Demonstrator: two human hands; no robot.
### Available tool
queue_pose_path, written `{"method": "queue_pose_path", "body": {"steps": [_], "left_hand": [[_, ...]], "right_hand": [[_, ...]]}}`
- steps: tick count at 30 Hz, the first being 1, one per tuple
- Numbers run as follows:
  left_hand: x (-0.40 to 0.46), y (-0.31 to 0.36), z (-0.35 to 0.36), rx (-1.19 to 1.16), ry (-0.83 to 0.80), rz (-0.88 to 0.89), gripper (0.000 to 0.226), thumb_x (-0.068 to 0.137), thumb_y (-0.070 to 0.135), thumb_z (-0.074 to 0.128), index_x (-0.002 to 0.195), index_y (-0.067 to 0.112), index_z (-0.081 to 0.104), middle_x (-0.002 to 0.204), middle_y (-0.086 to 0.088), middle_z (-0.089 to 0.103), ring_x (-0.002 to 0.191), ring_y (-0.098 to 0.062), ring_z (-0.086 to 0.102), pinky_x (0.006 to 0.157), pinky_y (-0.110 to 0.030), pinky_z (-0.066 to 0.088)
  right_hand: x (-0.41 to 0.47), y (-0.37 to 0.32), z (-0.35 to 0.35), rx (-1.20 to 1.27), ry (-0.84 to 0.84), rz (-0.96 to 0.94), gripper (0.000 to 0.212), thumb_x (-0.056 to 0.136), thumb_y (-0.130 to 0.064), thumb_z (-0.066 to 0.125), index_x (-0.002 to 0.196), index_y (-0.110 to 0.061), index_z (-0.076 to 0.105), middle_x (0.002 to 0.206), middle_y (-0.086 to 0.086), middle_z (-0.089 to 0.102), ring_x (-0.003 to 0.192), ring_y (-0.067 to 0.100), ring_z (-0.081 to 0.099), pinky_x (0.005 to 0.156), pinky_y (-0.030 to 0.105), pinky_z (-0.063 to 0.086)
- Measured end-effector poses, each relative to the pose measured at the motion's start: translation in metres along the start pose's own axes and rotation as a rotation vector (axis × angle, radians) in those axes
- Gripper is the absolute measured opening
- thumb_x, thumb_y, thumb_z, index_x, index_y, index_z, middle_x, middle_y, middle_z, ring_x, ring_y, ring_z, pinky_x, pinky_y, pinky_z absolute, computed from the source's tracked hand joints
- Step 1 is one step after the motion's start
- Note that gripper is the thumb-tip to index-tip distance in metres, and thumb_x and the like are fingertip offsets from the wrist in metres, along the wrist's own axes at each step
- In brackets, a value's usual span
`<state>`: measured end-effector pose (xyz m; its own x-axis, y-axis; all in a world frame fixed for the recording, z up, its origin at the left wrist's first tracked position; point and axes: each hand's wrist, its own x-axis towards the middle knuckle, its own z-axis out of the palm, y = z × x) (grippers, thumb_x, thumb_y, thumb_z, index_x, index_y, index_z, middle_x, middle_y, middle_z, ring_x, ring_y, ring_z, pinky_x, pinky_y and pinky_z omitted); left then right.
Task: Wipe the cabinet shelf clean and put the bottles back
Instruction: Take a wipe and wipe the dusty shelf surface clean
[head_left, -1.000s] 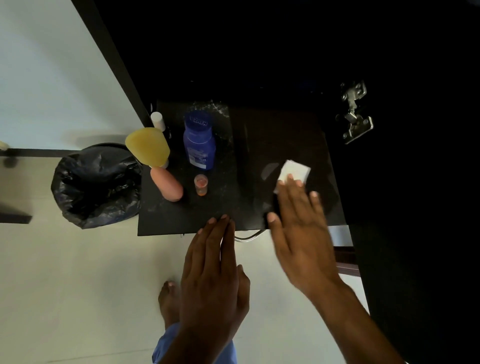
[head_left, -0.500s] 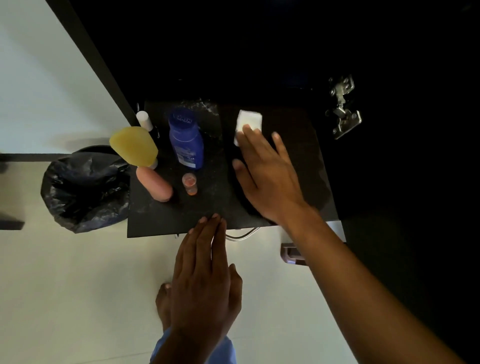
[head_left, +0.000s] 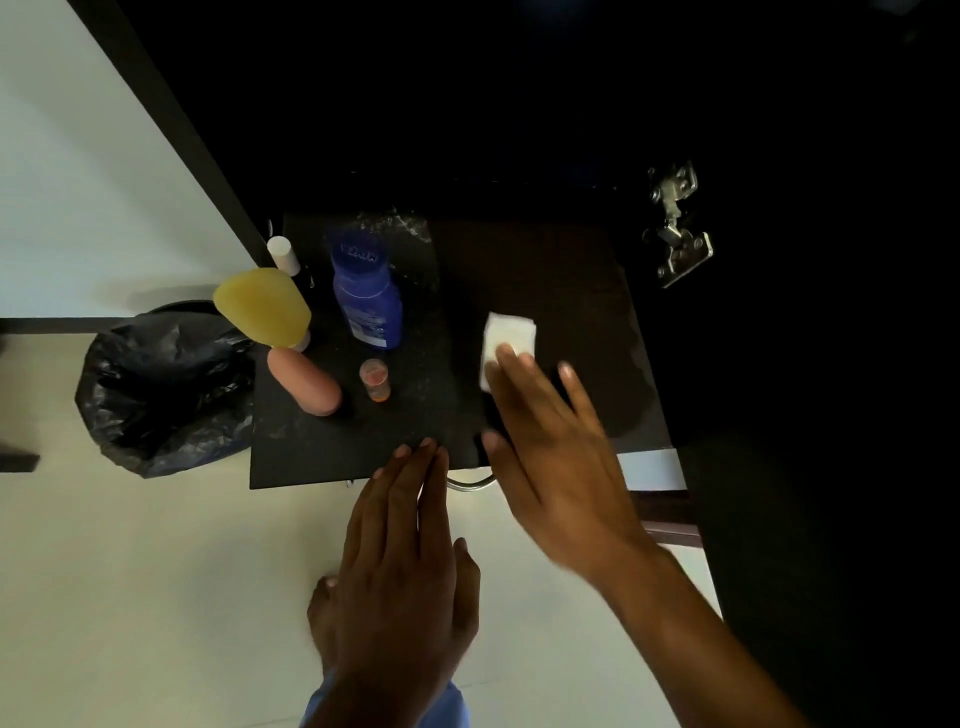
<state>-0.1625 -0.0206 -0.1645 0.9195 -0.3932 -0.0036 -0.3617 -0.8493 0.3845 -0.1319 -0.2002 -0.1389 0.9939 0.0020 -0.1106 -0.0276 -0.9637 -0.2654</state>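
Black bin bag (head_left: 156, 395), contents unclear

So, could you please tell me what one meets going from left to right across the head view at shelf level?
Bin bag → yellow bottle → blue bottle → white wipe under the right hand → hinge.

1. The right hand (head_left: 550, 457) presses a white cloth (head_left: 509, 335) flat on the dark shelf (head_left: 571, 291).
2. The left hand (head_left: 405, 551) lies flat, fingertips at the shelf's front edge.
3. A blue bottle (head_left: 366, 296), a yellow bottle (head_left: 262, 306), a pink bottle (head_left: 304, 382) and a small orange vial (head_left: 375, 380) stand on the shelf's left part.
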Motion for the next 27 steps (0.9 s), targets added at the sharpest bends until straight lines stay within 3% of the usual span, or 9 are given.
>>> {"method": "queue_pose_path", "body": {"steps": [6,13,19,27], "left_hand": [[0.000,0.002,0.003,-0.001,0.007,-0.016,0.103,0.068,0.028,0.090,0.154,0.006,0.039,0.158,-0.017,0.049,0.145,-0.032,0.039,0.113,-0.049,0.040],[-0.001,0.004,-0.001,-0.004,0.010,-0.033,0.087,0.076,0.020,0.078,0.154,0.000,0.046,0.160,-0.018,0.046,0.146,-0.038,0.046,0.119,-0.048,0.038],[-0.001,0.004,-0.002,0.010,-0.001,-0.028,0.093,0.072,0.017,0.084,0.154,-0.002,0.045,0.159,-0.019,0.046,0.146,-0.039,0.046,0.117,-0.051,0.040],[-0.001,0.002,-0.001,0.022,0.012,-0.015,0.094,0.071,0.019,0.086,0.152,-0.002,0.046,0.157,-0.021,0.047,0.143,-0.041,0.047,0.116,-0.051,0.041]], "right_hand": [[-0.061,0.017,0.004,-0.137,-0.024,0.242,0.063,0.110,-0.054,0.020,0.166,-0.025,0.018,0.173,-0.005,0.013,0.161,0.012,0.008,0.131,0.037,0.001],[0.057,0.046,-0.019,-0.223,0.054,0.371,0.075,0.108,-0.058,0.013,0.163,-0.008,0.021,0.172,0.014,0.020,0.160,0.028,0.018,0.127,0.045,0.022],[0.128,0.050,-0.035,-0.244,0.020,0.429,0.080,0.108,-0.058,0.015,0.161,0.003,0.019,0.169,0.024,0.020,0.158,0.033,0.021,0.125,0.046,0.020],[0.058,0.036,-0.025,-0.255,0.017,0.413,0.077,0.108,-0.060,0.013,0.163,-0.007,0.021,0.171,0.015,0.021,0.160,0.028,0.019,0.127,0.046,0.019]]}}
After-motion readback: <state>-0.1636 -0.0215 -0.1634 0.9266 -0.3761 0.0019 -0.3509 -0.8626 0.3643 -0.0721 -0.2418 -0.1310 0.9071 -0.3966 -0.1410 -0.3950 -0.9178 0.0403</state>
